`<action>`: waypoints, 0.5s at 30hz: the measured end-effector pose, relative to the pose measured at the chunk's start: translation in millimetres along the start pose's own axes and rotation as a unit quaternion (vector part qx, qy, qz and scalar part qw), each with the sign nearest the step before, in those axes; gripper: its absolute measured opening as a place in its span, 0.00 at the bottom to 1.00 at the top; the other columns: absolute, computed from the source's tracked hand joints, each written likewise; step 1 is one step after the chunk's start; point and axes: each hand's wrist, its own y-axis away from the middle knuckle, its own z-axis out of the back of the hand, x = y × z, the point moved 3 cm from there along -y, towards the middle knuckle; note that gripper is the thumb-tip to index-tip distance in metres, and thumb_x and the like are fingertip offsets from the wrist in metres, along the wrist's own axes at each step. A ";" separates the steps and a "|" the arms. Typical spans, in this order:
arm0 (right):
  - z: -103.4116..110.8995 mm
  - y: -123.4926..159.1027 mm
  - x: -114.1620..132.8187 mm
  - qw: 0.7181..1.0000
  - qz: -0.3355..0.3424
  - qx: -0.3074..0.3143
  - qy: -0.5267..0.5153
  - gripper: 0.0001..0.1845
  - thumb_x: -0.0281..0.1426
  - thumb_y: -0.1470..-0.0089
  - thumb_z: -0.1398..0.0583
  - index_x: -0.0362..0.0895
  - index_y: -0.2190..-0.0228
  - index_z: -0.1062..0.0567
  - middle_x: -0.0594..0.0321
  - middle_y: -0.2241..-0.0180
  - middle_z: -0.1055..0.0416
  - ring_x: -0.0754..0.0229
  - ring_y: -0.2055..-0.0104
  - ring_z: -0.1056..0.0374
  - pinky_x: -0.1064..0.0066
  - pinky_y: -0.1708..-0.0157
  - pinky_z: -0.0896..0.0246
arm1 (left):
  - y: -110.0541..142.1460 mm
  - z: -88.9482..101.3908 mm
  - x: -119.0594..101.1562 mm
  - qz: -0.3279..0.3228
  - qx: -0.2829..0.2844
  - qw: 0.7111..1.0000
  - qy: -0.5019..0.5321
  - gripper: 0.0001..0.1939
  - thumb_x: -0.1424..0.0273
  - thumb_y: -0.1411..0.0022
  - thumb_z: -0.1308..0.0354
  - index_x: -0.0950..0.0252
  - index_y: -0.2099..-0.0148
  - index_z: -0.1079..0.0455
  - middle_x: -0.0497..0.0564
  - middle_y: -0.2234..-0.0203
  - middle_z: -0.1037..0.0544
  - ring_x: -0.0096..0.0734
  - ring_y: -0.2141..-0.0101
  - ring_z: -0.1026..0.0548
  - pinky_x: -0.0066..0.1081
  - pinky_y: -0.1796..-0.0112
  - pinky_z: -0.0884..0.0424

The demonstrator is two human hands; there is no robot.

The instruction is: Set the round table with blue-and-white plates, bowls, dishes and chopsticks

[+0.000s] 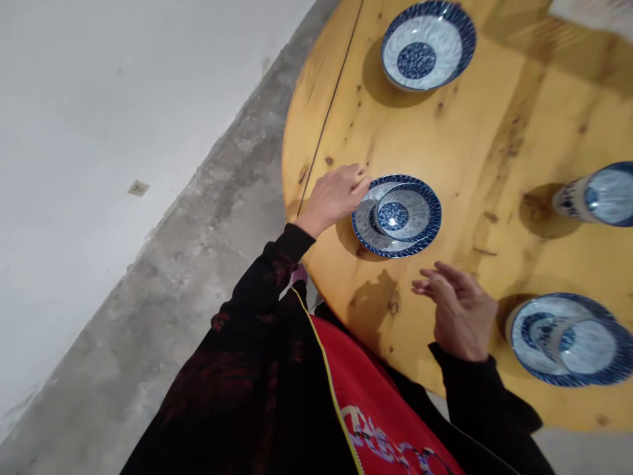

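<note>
Flanking a blue-and-white ceramic bowl [364, 227], apparently supporting its matching round cup [417, 208], left hand [337, 193] and right hand [463, 316] curl half-open, empty.

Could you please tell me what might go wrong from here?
The small bowl simply rests on the plate, so it might slide if the left hand, beside the rim, tipped it. The right hand is near the stacked dishes on the right; its sleeve could perhaps knock them.

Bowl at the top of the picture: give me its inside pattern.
The bowl has a dark blue streaked rim, pale middle and speckled blue circle; head view.
</note>
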 end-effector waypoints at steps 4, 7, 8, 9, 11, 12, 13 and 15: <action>1.7 44.5 -29.9 0.998 -0.050 0.044 -0.003 0.26 0.48 0.49 0.31 0.41 0.58 0.22 0.57 0.64 0.20 0.61 0.72 0.26 0.64 0.67 0.27 | 50.7 5.5 30.9 0.026 -0.057 0.997 0.036 0.13 0.69 0.26 0.50 0.63 0.50 0.25 0.53 0.59 0.17 0.32 0.59 0.21 0.30 0.55 0.28; -2.3 68.8 -50.1 0.994 -0.081 0.072 -0.012 0.27 0.50 0.49 0.31 0.41 0.57 0.21 0.55 0.64 0.19 0.60 0.71 0.26 0.64 0.67 0.27 | 101.9 6.5 54.0 0.080 -0.091 0.991 0.056 0.12 0.70 0.28 0.48 0.64 0.51 0.24 0.52 0.63 0.17 0.30 0.64 0.21 0.29 0.57 0.28; -4.3 75.2 -55.6 0.992 -0.090 0.082 -0.014 0.28 0.50 0.49 0.31 0.41 0.57 0.21 0.55 0.64 0.19 0.60 0.71 0.26 0.64 0.67 0.27 | 118.8 5.7 59.6 0.094 -0.091 0.989 0.064 0.12 0.71 0.28 0.48 0.64 0.51 0.24 0.52 0.64 0.17 0.29 0.65 0.21 0.29 0.58 0.27; -6.4 81.0 -60.7 0.991 -0.098 0.092 -0.017 0.28 0.50 0.50 0.31 0.40 0.57 0.21 0.55 0.65 0.19 0.59 0.71 0.25 0.64 0.67 0.27 | 135.0 4.7 64.0 0.111 -0.094 0.987 0.068 0.12 0.71 0.29 0.48 0.64 0.51 0.23 0.51 0.64 0.17 0.29 0.66 0.21 0.29 0.59 0.27; -9.9 91.2 -69.5 0.987 -0.109 0.116 -0.027 0.29 0.51 0.49 0.31 0.40 0.57 0.21 0.55 0.67 0.19 0.58 0.70 0.25 0.64 0.67 0.27 | 162.9 0.4 68.5 0.140 -0.089 0.983 0.075 0.12 0.70 0.29 0.47 0.63 0.51 0.23 0.51 0.65 0.17 0.29 0.67 0.21 0.29 0.60 0.27; -10.6 96.0 -73.6 0.985 -0.112 0.126 -0.032 0.29 0.51 0.49 0.32 0.41 0.57 0.21 0.55 0.67 0.19 0.58 0.70 0.25 0.65 0.67 0.27 | 174.2 -2.7 68.3 0.151 -0.085 0.982 0.078 0.12 0.70 0.29 0.47 0.63 0.51 0.23 0.51 0.65 0.17 0.30 0.67 0.21 0.29 0.60 0.27; -10.1 100.6 -77.5 0.984 -0.113 0.131 -0.036 0.29 0.51 0.49 0.32 0.41 0.57 0.21 0.55 0.67 0.19 0.58 0.70 0.25 0.65 0.67 0.27 | 183.7 -6.7 66.3 0.157 -0.079 0.981 0.083 0.13 0.69 0.29 0.47 0.64 0.51 0.23 0.51 0.66 0.17 0.30 0.67 0.20 0.29 0.60 0.27; -4.9 110.0 -85.5 0.985 -0.108 0.127 -0.043 0.28 0.51 0.49 0.32 0.41 0.57 0.21 0.56 0.67 0.19 0.59 0.70 0.25 0.66 0.68 0.27 | 198.4 -16.5 57.1 0.153 -0.062 0.982 0.093 0.13 0.70 0.29 0.48 0.64 0.50 0.23 0.52 0.65 0.17 0.30 0.67 0.20 0.29 0.61 0.26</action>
